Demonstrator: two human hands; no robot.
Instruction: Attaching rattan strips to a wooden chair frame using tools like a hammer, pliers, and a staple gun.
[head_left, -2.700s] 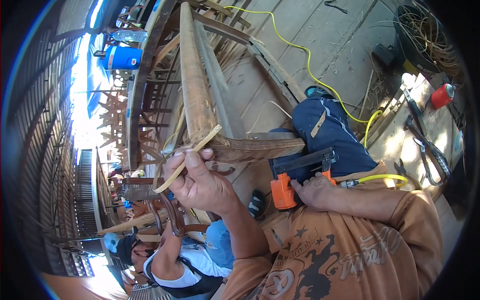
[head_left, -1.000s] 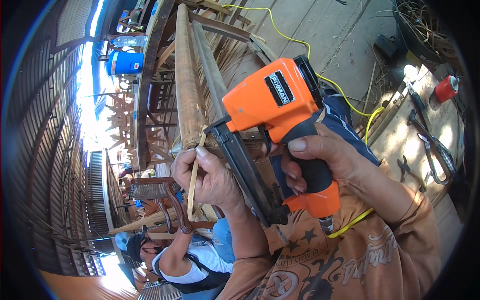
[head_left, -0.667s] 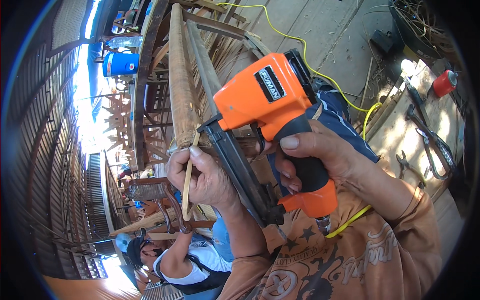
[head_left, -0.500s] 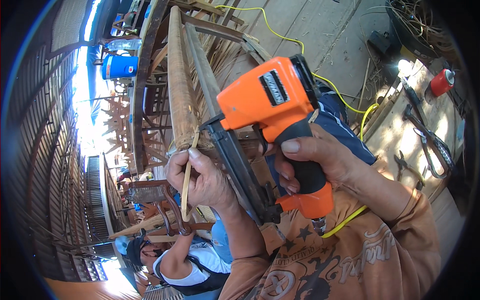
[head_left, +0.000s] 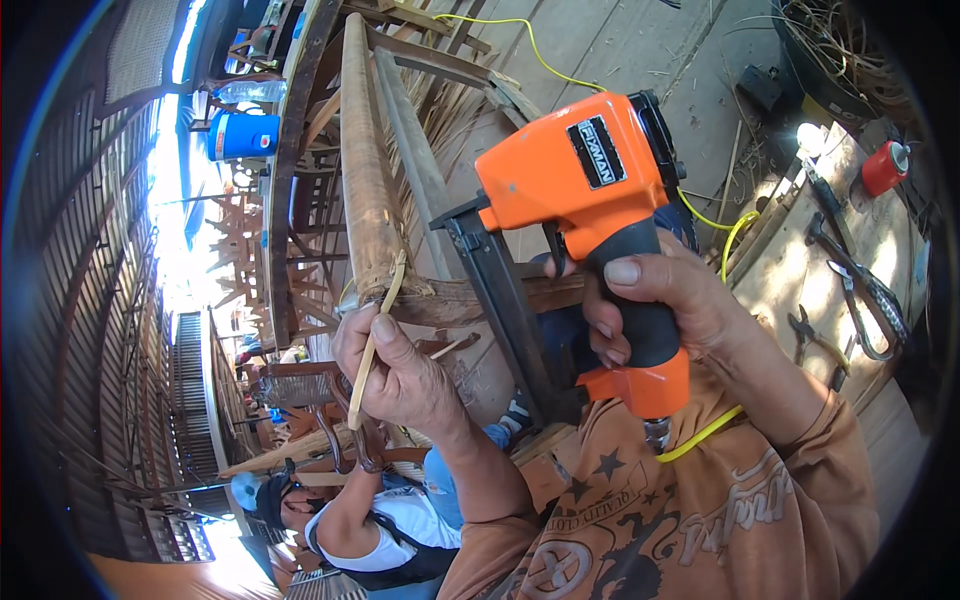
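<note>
nailer (head_left: pixel 560 185) drawn back, white-lettered label (head_left: pixel 597 152), printed shirt (head_left: pixel 690 500)

Gap between strip (head_left: pixel 363 378) and nailer (head_left: pixel 560 170), rail (head_left: pixel 455 304) behind

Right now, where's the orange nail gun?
In the head view, the orange nail gun is right of centre, gripped in the right hand, right of the thin strip pinched in the left hand.

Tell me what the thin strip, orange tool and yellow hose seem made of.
Thin strip: probably split cane or wood, seemingly unvarnished by its pale tan look. Orange tool: painted metal or plastic, its smooth sheen leaves this open; the matte black grip looks rubbery. Yellow hose: likely plastic or rubber, smooth and curving.
</note>
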